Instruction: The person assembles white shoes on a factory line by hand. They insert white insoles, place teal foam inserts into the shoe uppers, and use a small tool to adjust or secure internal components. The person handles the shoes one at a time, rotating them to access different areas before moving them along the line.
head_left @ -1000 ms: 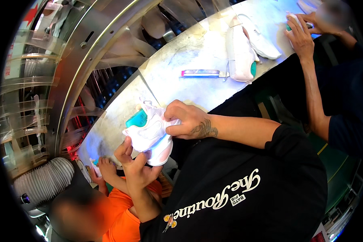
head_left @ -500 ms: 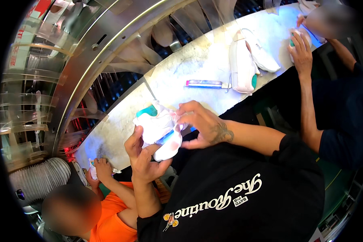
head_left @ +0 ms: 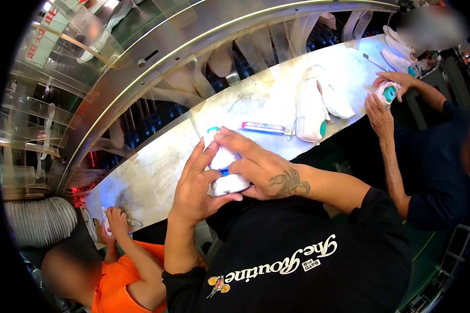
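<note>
The white shoe (head_left: 231, 184) sits between both hands at the near edge of the table, its far end showing teal; I can't tell whether it touches the tabletop. I have the left hand (head_left: 196, 180) clamped along its left side, thumb at the near end, and the right hand (head_left: 262, 168) closed on the other side, the fingers of both nearly meeting over the top. Beyond, on the pale, stained table (head_left: 159, 172), I see a slim tool (head_left: 263, 128) with a pink end, just beside another white shoe (head_left: 309, 112). At my right, a co-worker in dark sleeves holds a shoe (head_left: 388, 94); at my left, one wears an orange shirt (head_left: 133, 276). Clear plastic strips hang from a curved metal frame (head_left: 117, 86) behind the table.
</note>
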`<action>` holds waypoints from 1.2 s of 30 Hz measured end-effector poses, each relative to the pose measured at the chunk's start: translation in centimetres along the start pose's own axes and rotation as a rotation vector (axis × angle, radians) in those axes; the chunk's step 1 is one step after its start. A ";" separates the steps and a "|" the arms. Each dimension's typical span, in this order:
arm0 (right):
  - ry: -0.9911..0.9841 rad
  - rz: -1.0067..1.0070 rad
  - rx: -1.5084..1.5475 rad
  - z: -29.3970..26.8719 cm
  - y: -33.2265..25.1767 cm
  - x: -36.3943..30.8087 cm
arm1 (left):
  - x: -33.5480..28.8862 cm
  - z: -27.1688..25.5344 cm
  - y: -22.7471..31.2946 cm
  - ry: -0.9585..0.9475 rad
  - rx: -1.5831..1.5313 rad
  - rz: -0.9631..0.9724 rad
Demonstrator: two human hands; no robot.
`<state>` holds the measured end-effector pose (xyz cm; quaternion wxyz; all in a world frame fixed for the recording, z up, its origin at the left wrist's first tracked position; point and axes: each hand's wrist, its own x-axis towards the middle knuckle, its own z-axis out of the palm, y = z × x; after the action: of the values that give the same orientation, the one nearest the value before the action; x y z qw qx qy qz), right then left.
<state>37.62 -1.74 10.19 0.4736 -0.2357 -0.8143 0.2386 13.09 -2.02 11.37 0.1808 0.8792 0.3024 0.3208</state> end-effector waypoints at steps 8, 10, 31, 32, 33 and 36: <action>-0.112 -0.035 -0.041 -0.6 -0.2 -0.3 | -0.2 0.5 0.5 0.080 -0.042 0.022; -0.099 -0.045 -0.053 -0.4 -0.2 -0.5 | -0.4 0.6 0.6 0.099 -0.063 0.007; -0.010 0.074 -0.067 0.5 -2.7 -1.7 | -2.7 1.6 3.8 0.262 -0.165 -0.113; 0.002 0.097 -0.032 0.6 -2.8 -1.7 | -2.9 1.5 3.6 0.251 -0.156 -0.104; 0.012 0.095 -0.029 0.6 -2.8 -1.8 | -3.0 1.6 3.4 0.241 -0.148 -0.091; 0.012 0.084 -0.007 0.6 -2.8 -1.7 | -3.0 4.2 3.5 0.545 -0.547 -0.109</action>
<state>37.41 -5.01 10.51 0.4672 -0.2730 -0.8016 0.2541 15.50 -7.14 8.72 0.3385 0.6634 0.2890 0.6015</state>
